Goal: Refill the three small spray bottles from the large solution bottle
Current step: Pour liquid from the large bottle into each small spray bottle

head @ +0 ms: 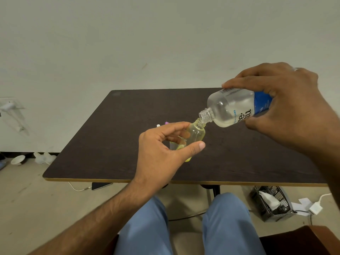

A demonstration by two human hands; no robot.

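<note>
My left hand (161, 150) grips a small yellow-tinted spray bottle (196, 135), uncapped and tilted, above the dark table (110, 144). My right hand (290, 107) holds the large clear solution bottle (231, 109) with a blue label, tipped down to the left. Its open threaded neck touches the small bottle's mouth. A little clear liquid lies in the large bottle's lower side. Behind my left hand, a white tip (158, 125) and a purple tip (166, 123) of other small items peek out; most of them is hidden.
The table's front edge runs just above my knees (226, 218). On the floor at the right stands a black mesh basket (272, 205) with paper, beside a white charger (315, 208). A phone and cable (99, 185) lie under the table's left side. A wall rises behind.
</note>
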